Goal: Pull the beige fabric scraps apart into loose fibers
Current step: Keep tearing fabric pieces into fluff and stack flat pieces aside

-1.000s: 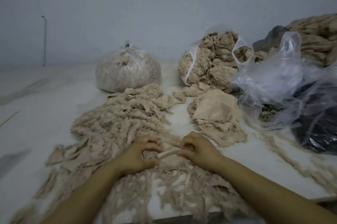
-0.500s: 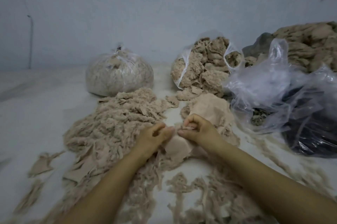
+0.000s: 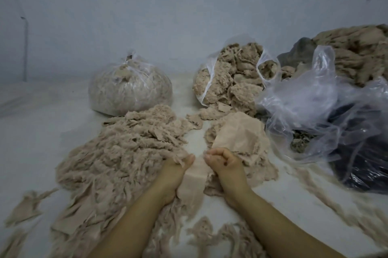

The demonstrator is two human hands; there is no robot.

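A beige fabric scrap (image 3: 194, 182) hangs stretched between my two hands above the white table. My left hand (image 3: 175, 170) grips its left edge with curled fingers. My right hand (image 3: 223, 162) is a tight fist pinching the right edge. A wide heap of loose beige fibers (image 3: 126, 152) spreads to the left of my hands. A smaller stack of flat beige scraps (image 3: 239, 138) lies just behind and right of my right hand.
A tied clear bag of fibers (image 3: 129, 89) and an open bag of scraps (image 3: 231, 81) stand at the back. Crumpled clear plastic (image 3: 310, 106) over a dark bag (image 3: 367, 165) fills the right side. The white table (image 3: 42, 127) runs back to a pale wall.
My hands rose from the heap near the table's front and moved farther back. They now hold the scrap a little wider apart, stretched between them.
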